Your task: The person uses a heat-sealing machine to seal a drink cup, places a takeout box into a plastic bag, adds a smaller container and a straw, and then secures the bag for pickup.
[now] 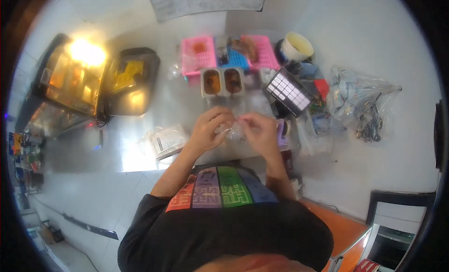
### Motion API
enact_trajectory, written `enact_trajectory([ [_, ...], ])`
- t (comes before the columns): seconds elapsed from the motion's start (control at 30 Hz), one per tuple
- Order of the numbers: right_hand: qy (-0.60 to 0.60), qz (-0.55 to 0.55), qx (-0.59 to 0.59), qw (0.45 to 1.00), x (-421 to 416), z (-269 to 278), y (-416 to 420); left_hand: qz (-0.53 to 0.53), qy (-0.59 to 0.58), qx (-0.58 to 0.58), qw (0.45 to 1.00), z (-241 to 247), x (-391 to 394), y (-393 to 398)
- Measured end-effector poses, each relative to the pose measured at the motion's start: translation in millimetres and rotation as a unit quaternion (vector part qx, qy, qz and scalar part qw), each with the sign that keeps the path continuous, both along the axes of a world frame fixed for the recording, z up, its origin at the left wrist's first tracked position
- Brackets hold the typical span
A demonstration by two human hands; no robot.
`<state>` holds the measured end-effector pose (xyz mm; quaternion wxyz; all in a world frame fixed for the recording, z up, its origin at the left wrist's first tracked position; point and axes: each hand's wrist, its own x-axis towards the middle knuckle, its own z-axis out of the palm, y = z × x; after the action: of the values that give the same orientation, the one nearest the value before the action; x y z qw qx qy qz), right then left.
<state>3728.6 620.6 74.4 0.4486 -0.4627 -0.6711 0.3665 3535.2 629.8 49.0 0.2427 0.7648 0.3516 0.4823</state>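
Observation:
My left hand (pixel 213 127) and my right hand (pixel 259 129) are close together over the front of a metal worktop (pixel 175 103). Between them is a small clear plastic bag (pixel 234 132), pinched at its top by the fingertips of both; its contents are too blurred to make out. Just beyond my fingers stand two steel food pans side by side, the left pan (pixel 212 83) with orange-brown sauce and the right pan (pixel 233 82) with darker sauce. A clear-wrapped packet (pixel 168 141) bearing print lies left of my left wrist.
At the back are pink plastic baskets (pixel 257 51), a blue basket (pixel 238 58) and a white tub (pixel 297 47). A lit glass display case (pixel 75 82) and a dark tray (pixel 131 82) stand left. Rightward are a black panel with white labels (pixel 290 91) and hanging plastic bags (pixel 354 100).

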Motion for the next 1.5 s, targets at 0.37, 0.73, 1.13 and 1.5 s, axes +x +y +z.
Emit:
enact_trajectory([
  [0.37, -0.053, -0.054, 0.005, 0.997, 5, -1, -4, 0.057, 0.140, -0.016, 0.988, -8, 6, -5],
  [0.73, -0.013, -0.188, 0.124, 0.974, 2, -11, 3, 0.140, -0.225, -0.155, 0.952, -33, 25, -17],
  [1.13, -0.080, 0.094, 0.250, 0.960, -14, 8, 2, 0.058, -0.277, -0.308, 0.908, -37, 25, 2],
  [1.5, 0.005, -0.118, 0.108, 0.987, -14, -17, 10, -0.139, -0.261, -0.302, 0.906, -60, -18, 12],
])
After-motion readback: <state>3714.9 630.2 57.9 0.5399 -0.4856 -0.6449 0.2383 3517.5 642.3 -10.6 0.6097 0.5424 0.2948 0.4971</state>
